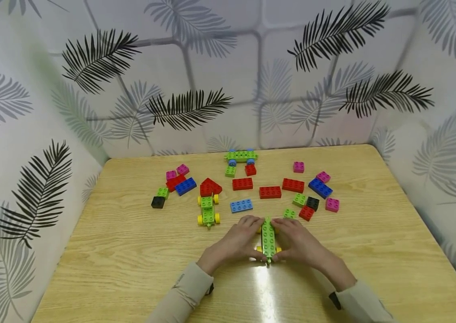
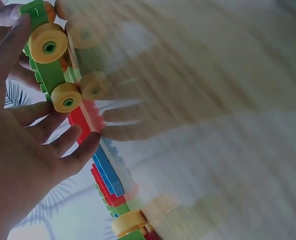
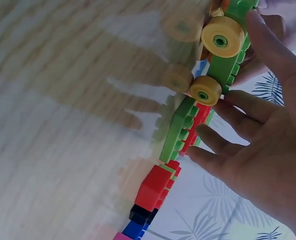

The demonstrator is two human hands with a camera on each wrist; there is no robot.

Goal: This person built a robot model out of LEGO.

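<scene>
A green toy car base (image 1: pixel 268 237) with yellow wheels stands on the table, its studs facing up. My left hand (image 1: pixel 237 240) grips it from the left, thumb at the near end and fingertips by the far end. From the other side my right hand (image 1: pixel 302 240) grips it in the same way. In the left wrist view, fingertips touch the base close to a yellow wheel (image 2: pixel 66 97), and the lower fingers are spread. The right wrist view shows the thumb and index finger on the green base (image 3: pixel 223 67). A green brick (image 1: pixel 289 213) lies just beyond the right fingers.
Left of my hands stands another green car (image 1: pixel 208 215) with yellow wheels and bricks on top. A green base with blue wheels (image 1: pixel 241 156) is at the table's back edge. Between them lie a light blue brick (image 1: pixel 241 205), red bricks (image 1: pixel 270 192) and several other coloured bricks.
</scene>
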